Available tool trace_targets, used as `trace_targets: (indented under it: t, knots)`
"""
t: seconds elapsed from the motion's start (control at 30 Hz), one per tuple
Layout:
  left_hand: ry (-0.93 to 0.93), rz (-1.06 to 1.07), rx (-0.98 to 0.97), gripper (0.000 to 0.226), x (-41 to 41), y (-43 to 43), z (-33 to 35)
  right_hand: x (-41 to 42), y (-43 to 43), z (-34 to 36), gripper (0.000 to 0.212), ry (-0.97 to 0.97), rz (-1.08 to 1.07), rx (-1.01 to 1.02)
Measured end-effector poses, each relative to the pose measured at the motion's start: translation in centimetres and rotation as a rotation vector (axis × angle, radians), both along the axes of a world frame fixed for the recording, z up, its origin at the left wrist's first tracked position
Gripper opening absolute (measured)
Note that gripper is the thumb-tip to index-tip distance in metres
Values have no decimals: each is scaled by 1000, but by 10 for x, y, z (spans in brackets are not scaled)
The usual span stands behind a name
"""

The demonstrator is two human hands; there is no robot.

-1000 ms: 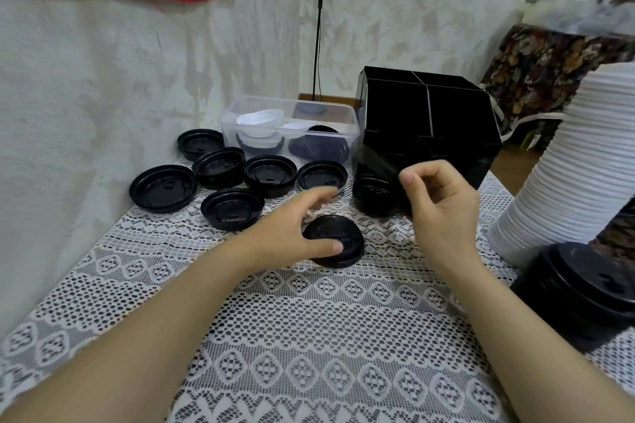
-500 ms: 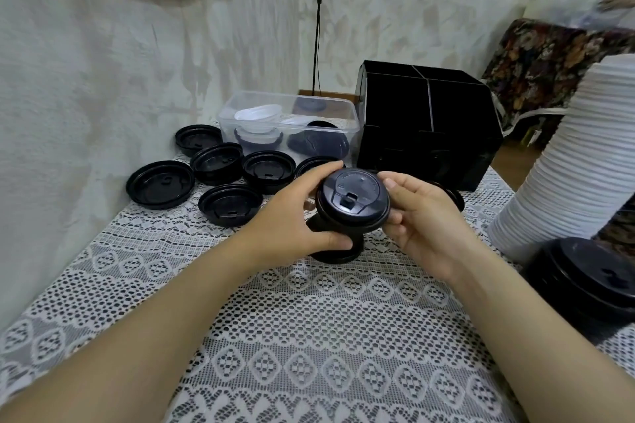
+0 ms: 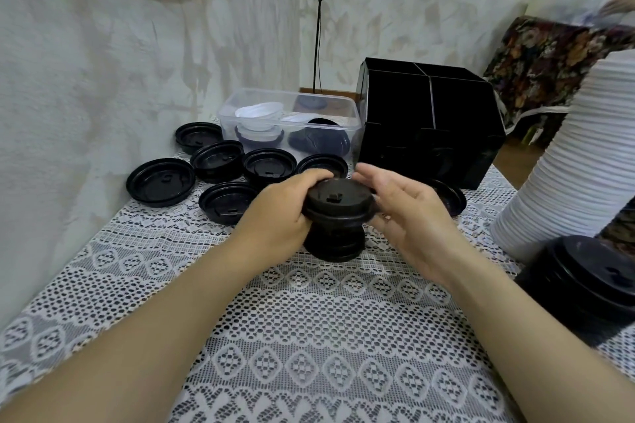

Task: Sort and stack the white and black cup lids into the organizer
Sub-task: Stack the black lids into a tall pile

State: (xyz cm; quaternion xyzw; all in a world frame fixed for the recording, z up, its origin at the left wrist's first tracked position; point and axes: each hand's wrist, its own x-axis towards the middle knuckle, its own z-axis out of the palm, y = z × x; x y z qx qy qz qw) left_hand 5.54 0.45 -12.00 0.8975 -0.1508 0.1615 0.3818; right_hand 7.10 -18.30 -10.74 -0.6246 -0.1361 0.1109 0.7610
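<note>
My left hand (image 3: 278, 213) grips a black cup lid (image 3: 336, 203) by its left rim, top side up, just above a small pile of black lids (image 3: 333, 245) on the lace cloth. My right hand (image 3: 412, 213) sits at the lid's right side with palm turned toward it and fingers loosely spread. Whether they touch the rim is unclear. The black organizer (image 3: 429, 127) with its divided compartments stands behind the hands. Several black lids (image 3: 159, 180) lie upside down on the left.
A clear plastic box (image 3: 292, 124) with white and black lids stands left of the organizer. A tall leaning stack of white lids (image 3: 577, 165) and a black lid stack (image 3: 591, 282) occupy the right edge. One black lid (image 3: 452, 199) lies behind my right hand. The wall runs along the left.
A second ago my left hand rested on the pile and no lid was raised. Both hands then held a lid tilted toward me. Now it lies flatter and lower, and my right fingers have loosened.
</note>
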Motion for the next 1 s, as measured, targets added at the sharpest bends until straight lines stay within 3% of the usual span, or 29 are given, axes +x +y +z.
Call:
trace_targets:
  t: [0.1,0.17,0.4,0.5,0.63,0.83,1.0]
  knots:
    - [-82,122,87,45,-3,0,4,0,2,-6,74,-226,-3,-257]
    - [-61,141,125,49,-3,1,4,-1,5,-10,90,-271,-9,-311]
    - [252,-86,-149,69,-2,1,9,8,-4,-10,68,-305,-23,-277]
    - [322,-123,-266,62,-4,7,16,13,-11,-11,67,-267,67,-325]
    - [331,-104,-139,54,0,14,14,15,-9,-17,63,-302,145,-498]
    - [371,-106,7,61,6,17,5,16,-7,-21,74,-359,185,-764]
    - [374,-113,35,63,10,19,1,15,-6,-18,73,-456,208,-928]
